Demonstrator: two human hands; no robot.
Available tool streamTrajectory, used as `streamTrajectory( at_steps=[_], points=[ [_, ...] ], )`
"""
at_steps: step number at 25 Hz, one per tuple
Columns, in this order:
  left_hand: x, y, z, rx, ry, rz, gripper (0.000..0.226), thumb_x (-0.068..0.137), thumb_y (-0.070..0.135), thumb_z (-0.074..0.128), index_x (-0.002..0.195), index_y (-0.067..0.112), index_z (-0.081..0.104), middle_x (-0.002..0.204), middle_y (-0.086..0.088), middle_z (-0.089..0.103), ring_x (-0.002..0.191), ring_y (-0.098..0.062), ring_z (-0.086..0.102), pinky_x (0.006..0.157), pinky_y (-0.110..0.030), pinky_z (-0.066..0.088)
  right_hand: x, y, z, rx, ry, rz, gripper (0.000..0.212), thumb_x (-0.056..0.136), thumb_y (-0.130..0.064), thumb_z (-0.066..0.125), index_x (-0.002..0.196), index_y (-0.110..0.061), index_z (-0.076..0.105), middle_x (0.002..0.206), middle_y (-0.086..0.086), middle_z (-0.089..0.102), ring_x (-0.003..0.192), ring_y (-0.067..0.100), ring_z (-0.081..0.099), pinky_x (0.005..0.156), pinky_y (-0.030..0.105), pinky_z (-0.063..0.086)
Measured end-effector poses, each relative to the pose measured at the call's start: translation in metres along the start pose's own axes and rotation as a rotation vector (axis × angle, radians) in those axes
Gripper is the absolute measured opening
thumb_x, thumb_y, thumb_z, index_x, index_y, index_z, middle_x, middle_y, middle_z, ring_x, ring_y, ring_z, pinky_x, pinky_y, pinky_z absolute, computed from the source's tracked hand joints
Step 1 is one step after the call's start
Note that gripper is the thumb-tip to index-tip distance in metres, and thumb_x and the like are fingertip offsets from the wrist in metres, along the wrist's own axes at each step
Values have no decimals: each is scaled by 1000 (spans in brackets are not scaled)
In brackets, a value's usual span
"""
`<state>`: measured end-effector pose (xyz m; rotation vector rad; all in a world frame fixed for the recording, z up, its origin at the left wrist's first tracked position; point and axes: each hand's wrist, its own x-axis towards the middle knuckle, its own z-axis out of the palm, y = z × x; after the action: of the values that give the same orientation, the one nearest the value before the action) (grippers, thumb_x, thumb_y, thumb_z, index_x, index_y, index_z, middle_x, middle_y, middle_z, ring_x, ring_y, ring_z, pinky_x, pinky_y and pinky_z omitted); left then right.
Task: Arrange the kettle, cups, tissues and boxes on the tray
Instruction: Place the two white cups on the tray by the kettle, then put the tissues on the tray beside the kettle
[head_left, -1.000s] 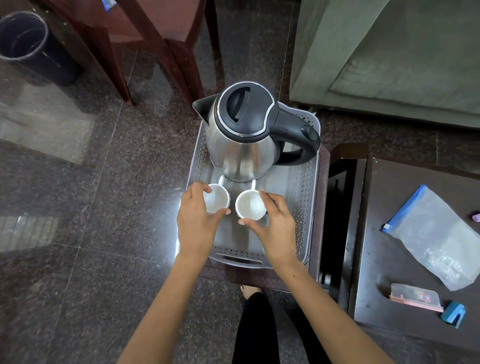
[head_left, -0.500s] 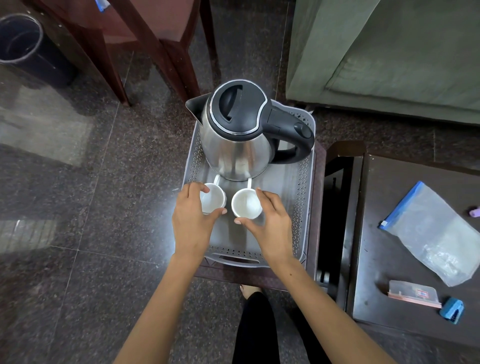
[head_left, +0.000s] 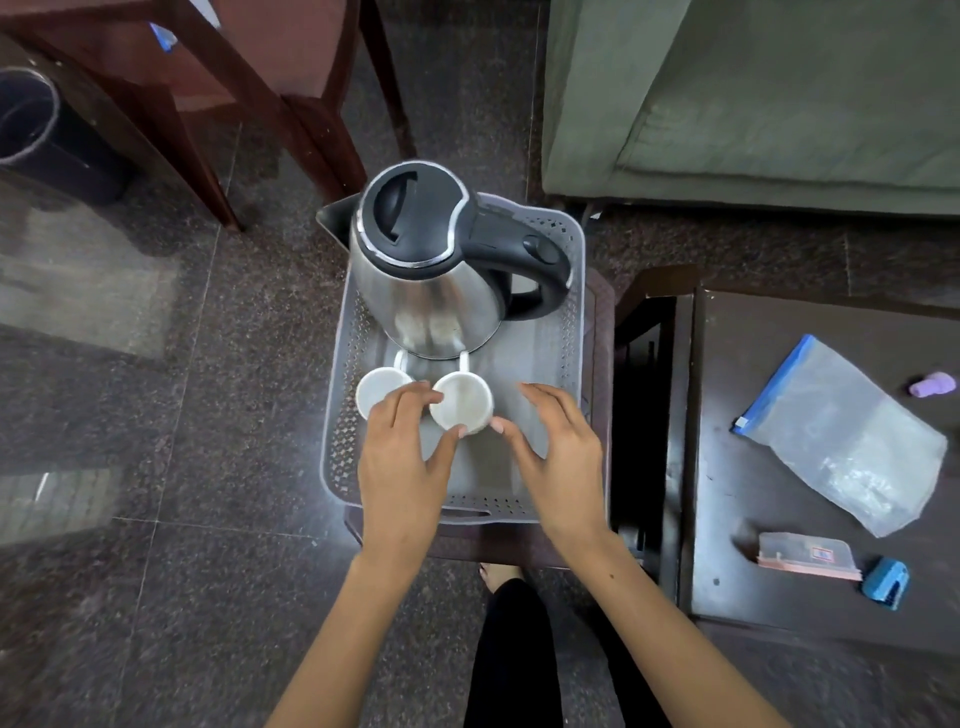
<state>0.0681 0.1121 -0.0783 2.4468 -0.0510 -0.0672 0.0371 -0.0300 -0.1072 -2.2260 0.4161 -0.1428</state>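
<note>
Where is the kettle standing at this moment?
The kettle stands at the far end of the grey tray, centre of the head view, just behind the two white cups, its handle pointing right.

Steel kettle (head_left: 434, 291) (black lid, handle right) upright at grey tray (head_left: 563, 358) far end; two white cups (head_left: 461, 402) just before it.

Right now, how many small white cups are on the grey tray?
2. One small white cup sits near the grey perforated tray's left edge; the other sits beside it, touched by the left hand.
</note>
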Motion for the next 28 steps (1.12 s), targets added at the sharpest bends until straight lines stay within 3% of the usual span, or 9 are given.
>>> streamTrajectory(
  at_steps=[7,12,16,18,22,25,28],
  points=[
    [-45,86,65,-89,-174,142,23,83,13,69,104,15,61,115,3,61,109,-12,51,94,-6,30,-21,62,-91,105,130,66,26,90,-19,63,114,-11,63,111,-1,63,102,8,60,86,30,53],
    [-87,169,151,-140,-312,196,20,84,14,68,102,16,61,114,5,61,106,-11,53,91,-13,35,-41,145,-182,19,214,107,21,89,-15,61,110,-11,63,107,0,65,97,9,59,87,22,48],
    [-112,228,233,-170,-397,148,19,83,13,68,101,16,61,105,4,63,100,-15,57,86,-21,42,-48,226,-249,-59,243,228,19,88,-11,60,107,-14,64,103,-1,65,93,11,61,80,30,53],
    [-117,250,272,-149,-430,132,19,83,12,67,100,15,62,103,2,64,99,-17,59,83,-21,42,-43,267,-269,-128,184,320,21,89,-14,59,110,-15,63,108,-1,63,96,16,62,78,34,54],
    [-114,273,323,-102,-444,75,21,82,10,66,101,16,61,106,1,64,98,-18,59,77,-14,36,-15,319,-279,-392,-141,328,34,85,-28,61,115,-13,59,118,2,56,107,22,56,77,37,52],
    [-108,277,342,-77,-447,21,21,83,8,65,101,17,61,106,1,64,96,-18,61,79,-21,43,0,331,-266,-508,-294,202,37,75,-33,66,100,-6,63,101,9,58,91,27,58,59,38,51],
    [-102,276,351,1,-475,-10,15,85,13,63,99,17,61,103,3,64,92,-16,60,78,-26,48,4,343,-253,-530,-343,149,23,75,-16,64,95,-5,64,89,12,61,81,31,62,53,36,48]
  ],
)
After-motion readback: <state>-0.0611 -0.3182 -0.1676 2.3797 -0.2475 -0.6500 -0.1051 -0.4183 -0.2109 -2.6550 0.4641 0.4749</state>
